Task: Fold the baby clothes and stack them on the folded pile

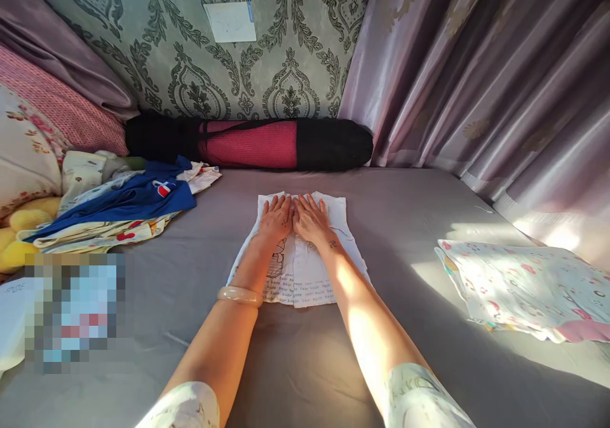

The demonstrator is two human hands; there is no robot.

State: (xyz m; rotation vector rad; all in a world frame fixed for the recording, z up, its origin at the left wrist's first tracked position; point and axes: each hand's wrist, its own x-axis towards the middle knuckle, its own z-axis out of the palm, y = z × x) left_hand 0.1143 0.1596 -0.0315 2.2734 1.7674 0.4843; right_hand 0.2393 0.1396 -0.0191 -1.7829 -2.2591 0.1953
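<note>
A small white garment with rows of printed lettering and a dark line drawing lies spread on the grey sheet, its neck end away from me. My left hand rests flat on the upper left part of it, fingers stretched out. Beside it, my right hand lies flat on the upper right part, fingers also extended. The two hands nearly meet at the garment's middle. Neither one grips the cloth. Part of the print is hidden under my hands and forearms.
Several loose clothes, with a blue garment on top, are heaped at the left. Folded patterned cloths lie at the right. A black and pink rolled bag lies along the wall. Purple curtains hang at the right.
</note>
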